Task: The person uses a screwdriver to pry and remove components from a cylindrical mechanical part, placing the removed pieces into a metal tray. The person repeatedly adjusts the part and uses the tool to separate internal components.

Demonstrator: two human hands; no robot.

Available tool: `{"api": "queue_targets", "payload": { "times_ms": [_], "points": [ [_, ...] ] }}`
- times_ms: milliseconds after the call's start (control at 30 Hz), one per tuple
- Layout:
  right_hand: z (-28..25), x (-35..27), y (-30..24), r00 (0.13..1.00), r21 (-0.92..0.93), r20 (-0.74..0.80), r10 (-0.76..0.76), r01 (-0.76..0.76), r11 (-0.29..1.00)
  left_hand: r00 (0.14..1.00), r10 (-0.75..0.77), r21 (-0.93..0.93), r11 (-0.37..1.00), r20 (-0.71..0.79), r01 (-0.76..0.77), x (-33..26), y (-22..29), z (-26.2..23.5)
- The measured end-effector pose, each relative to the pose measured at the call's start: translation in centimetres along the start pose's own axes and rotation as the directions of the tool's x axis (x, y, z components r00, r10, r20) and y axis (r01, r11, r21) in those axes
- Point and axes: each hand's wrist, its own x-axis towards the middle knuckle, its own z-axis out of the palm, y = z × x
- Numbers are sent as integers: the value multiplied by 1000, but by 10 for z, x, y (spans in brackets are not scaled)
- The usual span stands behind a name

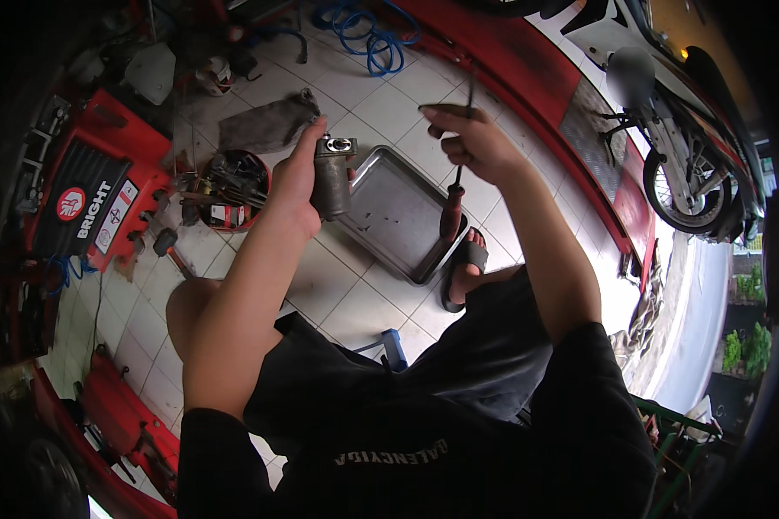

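My left hand [297, 177] is closed around a grey, roughly cylindrical metal part [331, 186], held upright with a flanged, shiny opening at its top. To the right, my right hand [476, 143] grips a screwdriver [451, 212] by its long shaft. The dark red handle hangs down and the shaft's other end points up and away. My right index finger reaches out to the left, apart from the metal part. Below and between both hands, a shallow metal tray [398, 216] lies on the tiles with small dark bits in it.
A round container of tools [234, 186] and a dark rag [268, 121] lie left of the tray. Beyond are a red tool cabinet [86, 190], a coiled blue hose [376, 39] and a red platform [528, 78]. A motorcycle [688, 130] stands at right. A blue-handled tool [395, 349] is near me.
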Motion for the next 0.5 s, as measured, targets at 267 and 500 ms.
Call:
{"api": "queue_targets", "payload": {
  "times_ms": [267,500],
  "points": [
    [7,-12,136,927,-368,3,376,-348,862,997,-62,-64,996,44,65,-1,6,0],
    [37,-51,75,957,316,250,147,-224,922,973,14,-56,998,228,-1,-16,6,-5]
  ]
}}
